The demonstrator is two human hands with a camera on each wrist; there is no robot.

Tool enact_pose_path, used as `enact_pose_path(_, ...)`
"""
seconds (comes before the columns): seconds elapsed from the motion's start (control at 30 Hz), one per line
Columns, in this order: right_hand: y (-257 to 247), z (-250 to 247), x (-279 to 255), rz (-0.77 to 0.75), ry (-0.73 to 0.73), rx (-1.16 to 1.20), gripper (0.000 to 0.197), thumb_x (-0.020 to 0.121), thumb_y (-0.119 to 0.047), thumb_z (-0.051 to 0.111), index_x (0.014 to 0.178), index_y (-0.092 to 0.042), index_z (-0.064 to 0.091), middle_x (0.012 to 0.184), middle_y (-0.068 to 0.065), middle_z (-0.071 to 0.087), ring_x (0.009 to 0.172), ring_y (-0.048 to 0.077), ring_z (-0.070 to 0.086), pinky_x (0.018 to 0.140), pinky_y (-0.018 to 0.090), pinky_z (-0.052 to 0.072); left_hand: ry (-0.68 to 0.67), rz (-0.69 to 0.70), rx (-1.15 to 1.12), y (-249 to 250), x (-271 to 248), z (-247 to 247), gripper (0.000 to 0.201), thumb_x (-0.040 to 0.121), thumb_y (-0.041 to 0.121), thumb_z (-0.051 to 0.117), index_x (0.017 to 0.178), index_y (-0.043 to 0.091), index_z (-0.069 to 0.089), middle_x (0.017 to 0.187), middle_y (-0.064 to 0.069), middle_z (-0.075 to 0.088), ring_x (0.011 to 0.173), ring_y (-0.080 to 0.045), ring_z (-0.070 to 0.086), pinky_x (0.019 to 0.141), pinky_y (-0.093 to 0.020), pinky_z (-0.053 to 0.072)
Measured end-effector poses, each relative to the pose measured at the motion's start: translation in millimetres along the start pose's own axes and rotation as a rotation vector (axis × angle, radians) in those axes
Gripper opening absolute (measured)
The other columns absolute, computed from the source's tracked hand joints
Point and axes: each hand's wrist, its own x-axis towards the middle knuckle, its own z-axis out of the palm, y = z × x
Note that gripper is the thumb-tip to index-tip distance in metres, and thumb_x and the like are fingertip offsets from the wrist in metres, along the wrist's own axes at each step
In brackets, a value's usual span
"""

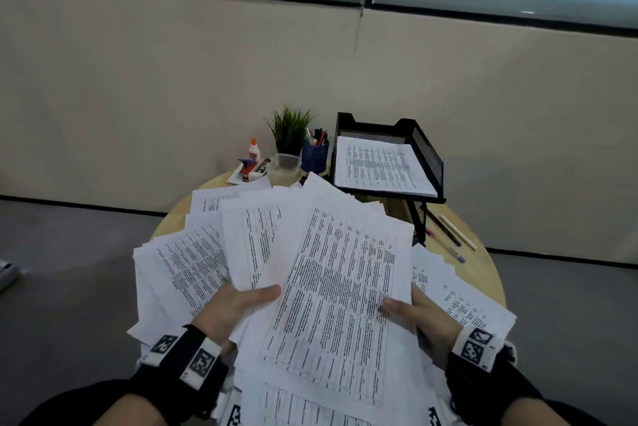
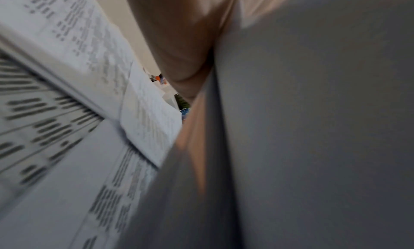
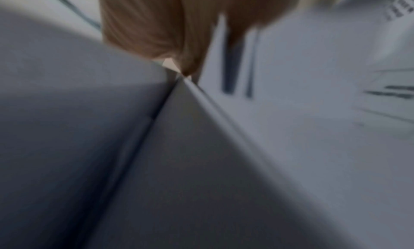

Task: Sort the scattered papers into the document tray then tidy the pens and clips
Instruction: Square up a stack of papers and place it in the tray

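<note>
Head view: a fanned sheaf of printed papers [image 1: 331, 284] is held up between both hands, its lower edges gripped from either side. The thumb of the left hand [image 1: 238, 304] is laid across the front of the sheaf's left edge, with the other fingers hidden behind the sheets; the thumb of the right hand [image 1: 419, 313] is pressed likewise on the right edge, its other fingers also hidden. Both hands are thus closed on the sheaf. In the left wrist view, skin [image 2: 179, 40] is seen pressed against a grey, blurred sheet; in the right wrist view, only blurred paper and part of the hand [image 3: 156, 22] can be made out.

More loose sheets [image 1: 179, 270] are spread beneath and around the held sheaf, covering most of the round wooden bench [image 1: 483, 270]. Behind the sheaf, to the right, a black mesh document tray [image 1: 428, 156] is raised on its stand, and a printed stack [image 1: 379, 166] lies in it. A few pens [image 1: 452, 232] lie on the bench just right of the tray's stand. At the bench's far edge a blue mesh pen cup [image 1: 315, 156], a small potted plant [image 1: 290, 128], a clear plastic container [image 1: 283, 168] and a glue bottle [image 1: 253, 149] are grouped together.
</note>
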Motion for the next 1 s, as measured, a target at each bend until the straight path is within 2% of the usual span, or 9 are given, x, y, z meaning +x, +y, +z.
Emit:
enact_pose_path(0.13,-18,1,-2,0.021,-0.053,0.043,0.067,0.057,-0.016,0.083,0.119,-0.005,0.059,0.113,0.015,0.069,0.098,0.030,0.068,0.076,0.038,0.058,-0.076,0.091,0.023,28,-4,4,0.097,0.034,0.051,0.091,0.117,0.012,0.062,0.112,-0.005,0.070,0.106,-0.021,0.066,0.097,-0.040,0.048)
enact_pose_path(0.23,-33,-3,-2,-0.003,-0.052,0.043,0.088,0.035,-0.021,0.096,0.112,0.005,0.064,0.114,0.026,0.065,0.103,0.044,0.063,0.088,0.053,0.052,-0.100,0.158,0.028,52,-2,6,0.090,0.036,0.045,0.092,0.115,0.015,0.061,0.106,0.002,0.072,0.099,-0.010,0.068,0.079,-0.019,0.055)
enact_pose_path(0.37,-68,2,-7,-0.144,-0.057,0.055,0.053,0.043,-0.005,0.091,0.091,0.004,0.070,0.094,0.023,0.071,0.077,0.034,0.071,0.065,0.039,0.058,-0.096,0.183,0.012,81,8,9,0.087,0.025,0.035,0.095,0.102,0.004,0.067,0.090,-0.001,0.075,0.085,-0.009,0.071,0.062,-0.015,0.055)
enact_pose_path(0.47,-96,9,-8,-0.260,0.033,0.022,0.041,0.054,0.003,0.081,0.088,0.006,0.058,0.080,0.026,0.064,0.066,0.033,0.066,0.065,0.037,0.056,-0.111,0.226,-0.039,99,16,12,0.055,0.027,0.022,0.093,0.076,0.006,0.075,0.081,-0.008,0.075,0.078,-0.015,0.073,0.061,-0.019,0.056)
enact_pose_path(0.63,-115,6,12,-0.291,0.262,-0.012,0.054,0.052,-0.022,0.093,0.086,0.002,0.059,0.071,0.027,0.045,0.065,0.037,0.047,0.068,0.041,0.044,-0.080,0.222,-0.024,119,35,15,0.097,0.029,0.042,0.095,0.114,0.005,0.065,0.109,-0.011,0.071,0.099,-0.023,0.069,0.071,-0.025,0.057)
enact_pose_path(0.73,-118,12,10,-0.353,0.228,0.010,0.031,0.056,-0.012,0.087,0.068,0.002,0.063,0.064,0.022,0.059,0.063,0.035,0.060,0.067,0.036,0.050,-0.136,0.215,-0.005,125,38,18,0.089,0.037,0.038,0.093,0.114,0.004,0.066,0.112,-0.013,0.069,0.102,-0.024,0.068,0.074,-0.028,0.057)
enact_pose_path(0.8,-116,19,2,-0.409,0.132,0.072,0.010,0.066,0.005,0.074,0.072,-0.002,0.070,0.074,0.014,0.071,0.074,0.030,0.070,0.070,0.034,0.055,-0.172,0.239,0.005,127,37,18,0.078,0.039,0.029,0.093,0.109,0.003,0.069,0.110,-0.016,0.069,0.102,-0.028,0.067,0.077,-0.031,0.057)
enact_pose_path(0.87,-107,19,0,-0.433,0.067,0.096,0.027,0.065,0.009,0.071,0.091,0.001,0.071,0.092,0.016,0.073,0.092,0.034,0.068,0.079,0.040,0.055,-0.211,0.215,0.009,127,36,17,0.072,0.035,0.025,0.094,0.101,0.005,0.073,0.108,-0.019,0.069,0.100,-0.031,0.067,0.076,-0.034,0.058)
enact_pose_path(1.0,-91,13,9,-0.387,0.046,0.152,0.069,0.049,-0.004,0.087,0.113,0.001,0.062,0.105,0.019,0.068,0.093,0.035,0.067,0.075,0.040,0.056,-0.252,0.170,0.009,126,38,15,0.080,0.023,0.019,0.096,0.097,0.002,0.071,0.098,-0.020,0.071,0.090,-0.033,0.070,0.067,-0.035,0.058)
